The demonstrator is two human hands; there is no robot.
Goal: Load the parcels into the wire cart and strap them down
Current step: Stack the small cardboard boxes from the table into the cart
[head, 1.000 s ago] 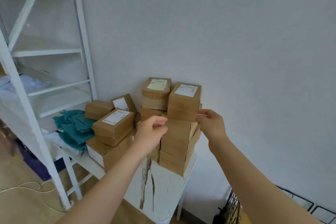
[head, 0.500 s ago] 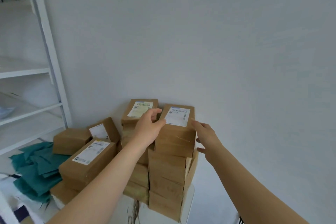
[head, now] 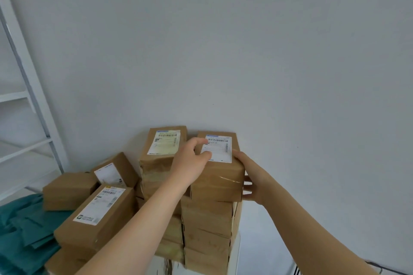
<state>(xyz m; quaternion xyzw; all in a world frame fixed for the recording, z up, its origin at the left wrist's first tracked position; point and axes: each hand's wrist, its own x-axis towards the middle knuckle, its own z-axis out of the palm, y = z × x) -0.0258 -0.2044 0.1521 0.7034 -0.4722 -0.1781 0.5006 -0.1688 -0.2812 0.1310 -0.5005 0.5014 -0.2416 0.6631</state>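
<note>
Two tall stacks of brown cardboard parcels stand against the wall. The top parcel (head: 220, 176) of the right stack carries a white shipping label. My left hand (head: 192, 161) grips its left upper edge, with fingers lying over the label. My right hand (head: 250, 176) holds its right side, fingers curled around the edge. The neighbouring stack's top parcel (head: 164, 149) stands just left of my left hand. The wire cart is out of view, apart from a thin dark trace at the bottom right corner.
More labelled parcels (head: 98, 214) lie lower on the left, on a white table (head: 234, 252). Teal cloth (head: 20, 230) lies at the far left. A white shelving frame (head: 29, 87) stands along the left wall.
The view has moved closer to the stacks. My left hand has slid onto the top right parcel's label, and my right hand has closed around that parcel's right side.
</note>
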